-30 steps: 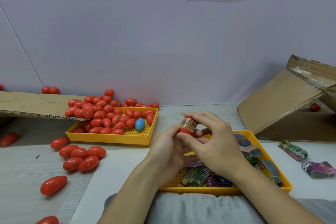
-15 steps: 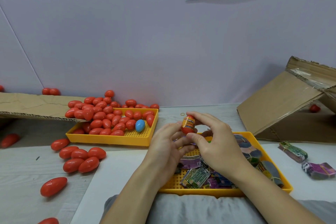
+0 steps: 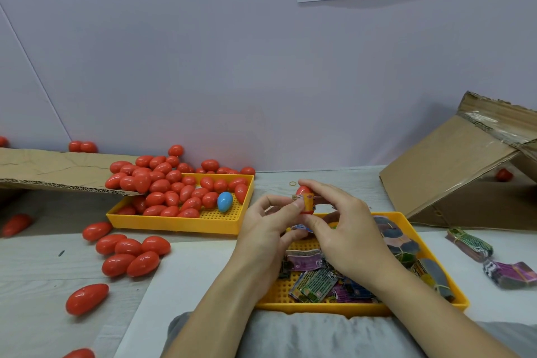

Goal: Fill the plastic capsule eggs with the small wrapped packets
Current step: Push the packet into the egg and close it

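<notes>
Since a second ago the red plastic capsule egg [image 3: 304, 200] has gained its pointed top half, and the folded orange wrapped packet [image 3: 308, 202] now shows only as a band at the seam. Judged from this, the closing step is in hand: the halves need pressing together until the packet is tucked inside. Left hand [image 3: 268, 229] pinches the egg's lower part with its thumb on the band; right hand [image 3: 345, 229] curls fingertips over the top. Egg and hands hover above the far edge of the near yellow perforated tray [image 3: 319, 306] of packets; the far yellow tray [image 3: 174, 223] holds red eggs and one blue.
</notes>
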Demonstrator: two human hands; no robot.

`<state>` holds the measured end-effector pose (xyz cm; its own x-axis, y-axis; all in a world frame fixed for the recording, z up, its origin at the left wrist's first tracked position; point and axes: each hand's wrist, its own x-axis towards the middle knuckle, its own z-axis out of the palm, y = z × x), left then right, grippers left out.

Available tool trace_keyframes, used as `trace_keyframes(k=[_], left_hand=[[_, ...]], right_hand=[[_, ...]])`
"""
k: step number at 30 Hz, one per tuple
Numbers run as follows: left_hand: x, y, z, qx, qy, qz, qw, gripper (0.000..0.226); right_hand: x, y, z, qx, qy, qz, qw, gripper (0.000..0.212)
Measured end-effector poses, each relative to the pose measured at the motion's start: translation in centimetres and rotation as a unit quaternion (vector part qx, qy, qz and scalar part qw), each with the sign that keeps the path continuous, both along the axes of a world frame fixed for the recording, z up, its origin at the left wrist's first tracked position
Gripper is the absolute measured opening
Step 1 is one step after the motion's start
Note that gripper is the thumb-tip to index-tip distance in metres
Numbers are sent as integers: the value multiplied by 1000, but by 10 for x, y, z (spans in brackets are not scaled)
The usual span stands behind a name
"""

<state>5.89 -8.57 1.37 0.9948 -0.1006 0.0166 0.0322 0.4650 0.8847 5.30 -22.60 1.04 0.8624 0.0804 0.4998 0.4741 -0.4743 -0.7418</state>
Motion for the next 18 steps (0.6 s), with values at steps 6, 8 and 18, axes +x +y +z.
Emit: trace_keyframes(k=[6, 8, 18], left_hand=[[-1, -1, 3, -27, -15, -10, 999, 24], [-2, -1, 4, -30, -10, -3, 999, 27], [1, -3, -5, 156, -68, 105, 980, 15]], right_hand=[[0, 1, 0, 25, 45, 57, 997, 44], [-1, 1, 0, 28, 52, 62, 996, 43], [0, 4, -4, -37, -2, -38, 999, 36]])
